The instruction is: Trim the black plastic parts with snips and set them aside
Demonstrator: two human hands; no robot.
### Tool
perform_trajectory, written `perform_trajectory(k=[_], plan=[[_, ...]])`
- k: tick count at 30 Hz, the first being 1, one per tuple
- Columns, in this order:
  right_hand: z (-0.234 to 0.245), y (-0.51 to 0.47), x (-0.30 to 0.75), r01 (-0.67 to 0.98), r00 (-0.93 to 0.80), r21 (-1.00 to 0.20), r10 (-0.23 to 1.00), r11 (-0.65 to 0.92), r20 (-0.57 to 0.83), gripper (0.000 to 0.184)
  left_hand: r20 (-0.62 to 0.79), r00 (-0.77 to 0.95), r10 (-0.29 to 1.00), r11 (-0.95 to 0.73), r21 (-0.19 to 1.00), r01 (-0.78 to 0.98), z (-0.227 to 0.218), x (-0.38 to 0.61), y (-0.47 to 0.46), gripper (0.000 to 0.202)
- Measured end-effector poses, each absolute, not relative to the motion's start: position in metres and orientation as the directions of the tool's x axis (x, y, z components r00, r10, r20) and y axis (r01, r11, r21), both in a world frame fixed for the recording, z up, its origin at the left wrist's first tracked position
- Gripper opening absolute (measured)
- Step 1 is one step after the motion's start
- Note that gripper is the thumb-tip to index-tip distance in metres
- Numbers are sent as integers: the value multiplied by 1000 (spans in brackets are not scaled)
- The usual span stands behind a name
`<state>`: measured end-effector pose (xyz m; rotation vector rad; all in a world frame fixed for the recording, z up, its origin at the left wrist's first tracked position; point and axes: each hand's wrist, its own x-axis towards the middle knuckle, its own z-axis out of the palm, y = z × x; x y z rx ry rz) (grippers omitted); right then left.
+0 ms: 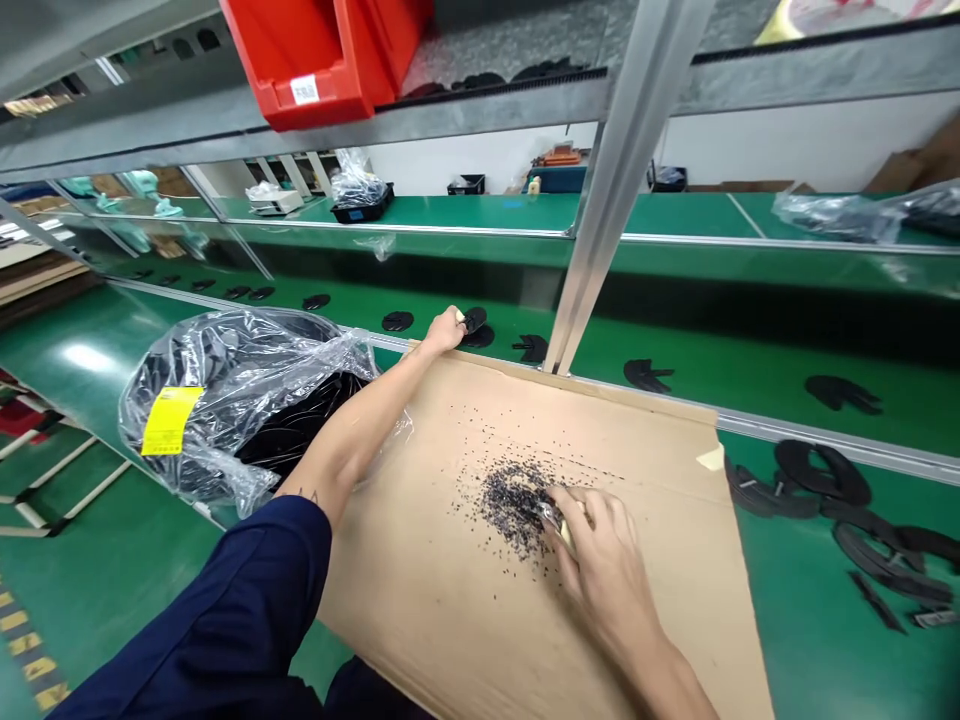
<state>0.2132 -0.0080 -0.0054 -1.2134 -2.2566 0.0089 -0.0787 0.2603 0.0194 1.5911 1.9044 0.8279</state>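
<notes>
My left hand [448, 328] reaches to the green conveyor belt, its fingers closed on the edge of a flat, round black part [475, 319]. Another black part [480, 337] lies just under it. Above a cardboard sheet [420, 560], my right hand [604, 550] is closed around a small silver metal tool [550, 514]; most of it is hidden by the fingers, so its exact kind is unclear. The tool's tip is over a heap of tiny black scraps [517, 495] scattered on the cardboard. Pale coverings show on some fingertips of both hands.
A clear plastic bag [247, 360] of black parts with a yellow label is at left. Several black parts lie along the belt [450, 290], and ring-shaped ones [821, 472] are at right. A metal post [611, 190] rises behind the cardboard; a red bin [315, 60] sits overhead.
</notes>
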Motion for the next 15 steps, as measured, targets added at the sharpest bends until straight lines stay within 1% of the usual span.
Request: perform_trajectory(k=[3,5,7,10,12,13,14,15], plan=[[-5,-8,214,767,-409,-262,760,586,505,33,15,-179,984,108,744,660,33,-81,250,38],[-6,-9,214,753,-382,-294,755,589,533,33,32,-143,989,68,764,642,43,-76,238,30],[-6,-10,214,720,-376,-316,730,618,570,35,35,-62,997,10,789,614,52,-66,217,17],[-4,-12,213,679,-364,-310,672,665,645,46,-16,156,988,-74,828,555,61,-49,165,12],[-4,-12,212,674,-321,-305,639,673,699,53,-82,327,942,-105,851,515,63,-40,122,7],[-4,-12,212,664,-306,-304,620,683,723,53,-122,437,891,-122,863,491,63,-37,102,8],[-4,-11,211,642,-303,-304,598,703,742,51,-155,601,784,-175,874,453,62,-35,82,8],[-4,-10,210,609,-319,-300,573,734,755,46,-172,682,711,-201,879,432,61,-34,65,8]])
